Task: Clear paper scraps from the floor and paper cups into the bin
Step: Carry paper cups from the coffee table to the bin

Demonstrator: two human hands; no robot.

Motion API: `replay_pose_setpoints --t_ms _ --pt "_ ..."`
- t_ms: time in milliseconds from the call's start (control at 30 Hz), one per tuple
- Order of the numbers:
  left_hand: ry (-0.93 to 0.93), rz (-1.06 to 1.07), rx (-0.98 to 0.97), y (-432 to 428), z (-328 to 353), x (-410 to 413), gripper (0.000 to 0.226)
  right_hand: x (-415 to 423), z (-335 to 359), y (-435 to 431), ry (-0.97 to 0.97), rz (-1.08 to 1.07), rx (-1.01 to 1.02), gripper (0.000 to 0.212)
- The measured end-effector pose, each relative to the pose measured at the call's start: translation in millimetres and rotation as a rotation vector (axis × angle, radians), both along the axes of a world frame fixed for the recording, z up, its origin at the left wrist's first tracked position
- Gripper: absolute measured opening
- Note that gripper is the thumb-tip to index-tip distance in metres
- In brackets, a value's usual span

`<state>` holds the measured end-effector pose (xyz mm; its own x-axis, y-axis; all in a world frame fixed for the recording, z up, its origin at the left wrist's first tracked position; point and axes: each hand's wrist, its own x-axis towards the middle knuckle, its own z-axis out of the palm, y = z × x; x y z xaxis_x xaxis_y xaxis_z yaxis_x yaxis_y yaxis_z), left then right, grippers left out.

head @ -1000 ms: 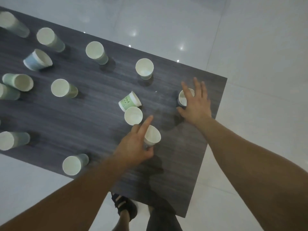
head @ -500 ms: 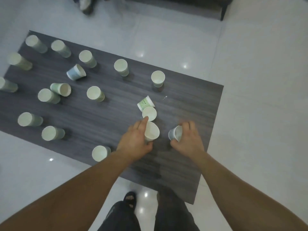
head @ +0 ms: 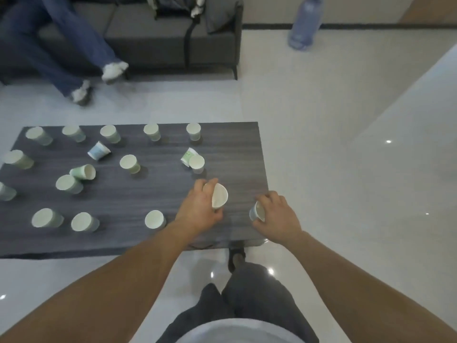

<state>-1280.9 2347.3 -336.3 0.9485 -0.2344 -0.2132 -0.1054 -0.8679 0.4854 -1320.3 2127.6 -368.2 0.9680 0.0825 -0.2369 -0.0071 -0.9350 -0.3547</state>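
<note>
Left hand [head: 199,209] grips white cup [head: 219,198]; right hand [head: 278,215] grips blue-walled cup [head: 256,212] over dark surface [head: 235,149].

cups [head: 129,162] on table [head: 237,149], sofa [head: 148,33] behind

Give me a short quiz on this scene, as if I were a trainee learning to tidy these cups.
1. True or false: the left hand grips a cup and the right hand grips a second cup.
2. Where does the water bottle stand? A) on a chair B) on the floor C) on a shelf
3. Short answer: is the pale blue cup upright or on its side?
Key: 1 true; 2 B; 3 on its side.
</note>
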Motion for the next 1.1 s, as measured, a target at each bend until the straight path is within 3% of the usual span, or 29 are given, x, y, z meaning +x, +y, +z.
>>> replay_pose_setpoints --t_ms 133,467,833,1100 --pt "-0.082 -0.142 -0.047 -40 35 -38 0.069 -82 33 -25 -0.069 -0.1 -0.042 0.063" --pt "-0.194 -0.65 -0.047 -214 84 -147 0.079 -267 86 -156 -0.163 -0.584 -0.036 0.066" --pt "-0.128 -1.145 -0.133 -476 74 -398 0.076 -581 95 -320 -0.119 -1.157 -0.098 0.066" --pt "-0.196 -1.544 -0.138 -613 74 -528 0.075 -718 89 -376 -0.118 -1.537 -0.09 0.066"
